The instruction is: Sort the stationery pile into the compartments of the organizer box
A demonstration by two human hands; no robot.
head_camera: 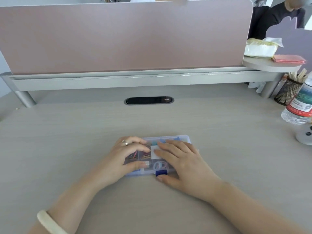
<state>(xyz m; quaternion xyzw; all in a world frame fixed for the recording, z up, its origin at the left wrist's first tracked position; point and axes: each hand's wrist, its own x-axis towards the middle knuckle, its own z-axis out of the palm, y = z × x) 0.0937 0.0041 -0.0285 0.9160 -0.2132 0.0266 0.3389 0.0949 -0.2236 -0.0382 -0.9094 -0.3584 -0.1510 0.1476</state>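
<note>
A clear plastic organizer box (pixel 183 137) with a blue latch (pixel 161 172) lies on the desk in front of me, its lid down. Through the lid I see coloured paper clips (pixel 146 156), pale rings (pixel 160 165) and blue pieces in separate compartments. My left hand (pixel 124 157) rests flat on the box's left half, thumb on the near edge. My right hand (pixel 180 159) lies flat on the right half, fingers over a white label, thumb on the desk by the latch. Neither hand grips anything. No loose stationery pile shows on the desk.
A pink divider panel (pixel 125 36) on a grey rail runs across the back. A cable slot (pixel 149 100) sits behind the box. At the right stand a water bottle (pixel 299 107), a mesh pen cup (pixel 287 92) and a shelf with a tissue pack (pixel 260 48).
</note>
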